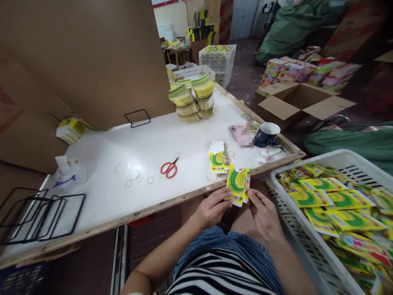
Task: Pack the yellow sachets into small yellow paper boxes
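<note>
A small yellow-green printed carton (237,182) is held between my hands, just off the table's front edge. My left hand (213,207) pinches its left side, fingers lying across the front. On the right side, my right hand (262,211) grips the edge between thumb and fingers. Just beyond it on the table lies another yellow-green carton (217,159) with a white flap, perhaps several stacked. Loose rubber bands (231,155) are scattered around that one. Red-handled scissors (169,168) rest on the white tabletop (113,151) to the left.
A white plastic basket (344,155) full of filled yellow-green packs stands at my right. Bundled flat cartons (193,98) are stacked at the table's back. A dark mug (266,135) sits near the right edge, and an open cardboard box (303,100) lies beyond. Black wire frames (43,217) stand left.
</note>
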Motion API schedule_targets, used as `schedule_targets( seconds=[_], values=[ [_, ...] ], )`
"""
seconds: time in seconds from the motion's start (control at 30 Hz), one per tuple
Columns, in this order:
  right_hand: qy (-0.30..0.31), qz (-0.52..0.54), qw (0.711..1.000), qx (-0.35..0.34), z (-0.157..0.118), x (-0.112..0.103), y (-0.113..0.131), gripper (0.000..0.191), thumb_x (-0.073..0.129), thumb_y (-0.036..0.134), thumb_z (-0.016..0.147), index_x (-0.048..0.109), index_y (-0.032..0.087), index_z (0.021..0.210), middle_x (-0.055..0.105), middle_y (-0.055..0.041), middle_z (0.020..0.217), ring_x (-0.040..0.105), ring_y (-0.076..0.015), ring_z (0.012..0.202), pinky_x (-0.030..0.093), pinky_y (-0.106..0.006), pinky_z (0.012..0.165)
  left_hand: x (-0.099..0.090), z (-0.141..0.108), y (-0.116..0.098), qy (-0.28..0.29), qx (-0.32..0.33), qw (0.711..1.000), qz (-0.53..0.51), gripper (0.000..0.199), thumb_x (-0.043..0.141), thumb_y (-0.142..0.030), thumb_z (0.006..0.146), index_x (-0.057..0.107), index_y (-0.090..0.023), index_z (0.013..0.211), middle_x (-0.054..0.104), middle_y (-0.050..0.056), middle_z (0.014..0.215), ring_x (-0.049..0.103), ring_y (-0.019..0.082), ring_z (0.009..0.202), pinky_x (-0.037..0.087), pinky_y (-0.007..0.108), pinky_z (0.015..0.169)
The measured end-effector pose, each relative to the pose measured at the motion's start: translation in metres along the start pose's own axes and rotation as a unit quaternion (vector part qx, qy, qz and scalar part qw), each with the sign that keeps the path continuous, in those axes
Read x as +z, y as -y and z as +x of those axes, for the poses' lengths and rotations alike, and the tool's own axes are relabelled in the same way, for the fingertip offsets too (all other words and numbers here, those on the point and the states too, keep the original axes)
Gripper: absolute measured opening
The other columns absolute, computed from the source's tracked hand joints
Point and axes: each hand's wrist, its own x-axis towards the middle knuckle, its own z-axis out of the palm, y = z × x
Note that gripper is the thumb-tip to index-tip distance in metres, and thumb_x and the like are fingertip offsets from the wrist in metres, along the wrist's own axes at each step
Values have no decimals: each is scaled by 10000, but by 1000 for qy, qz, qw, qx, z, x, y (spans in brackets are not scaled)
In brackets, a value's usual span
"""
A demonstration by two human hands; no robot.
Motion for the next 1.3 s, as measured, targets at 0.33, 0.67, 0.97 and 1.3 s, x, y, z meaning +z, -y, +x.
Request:
schedule_targets(
  seconds=[0.33,0.67,0.97,1.3],
  values=[
    [55,-53,997,31,-12,3,-3,393,840,534,665,766,204,863,699,-40,725,533,-156,601,433,-283,562,-11,22,-9,-62,-344,861,-369,510,680,-522,846,682,-190,1233,712,143,1235,671,301,1152,514,452,1032],
    [87,-39,995,29,-14,7,-7,377,865,502,652,745,208,856,761,-90,881,668,-229,792,531,-338,714,-7,25,-11,37,-393,734,-553,643,762,-591,732,693,-173,1216,701,165,1237,630,333,1203,470,437,1042],
    [62,-78,995,26,-18,3,-9,421,866,550,612,758,206,831,748,-80,864,669,-246,798,565,-365,730,8,13,-9,-52,-438,752,-490,545,812,-565,684,733,-131,1004,772,129,977,721,280,945,548,374,873],
    [-1,-177,980,-90,-22,22,5,343,735,561,764,662,226,767,685,-44,745,632,-226,698,532,-342,655,8,23,-10,-108,-429,823,-357,707,774,-378,794,356,-247,1348,730,80,1079,714,207,949,549,316,834]
  ],
)
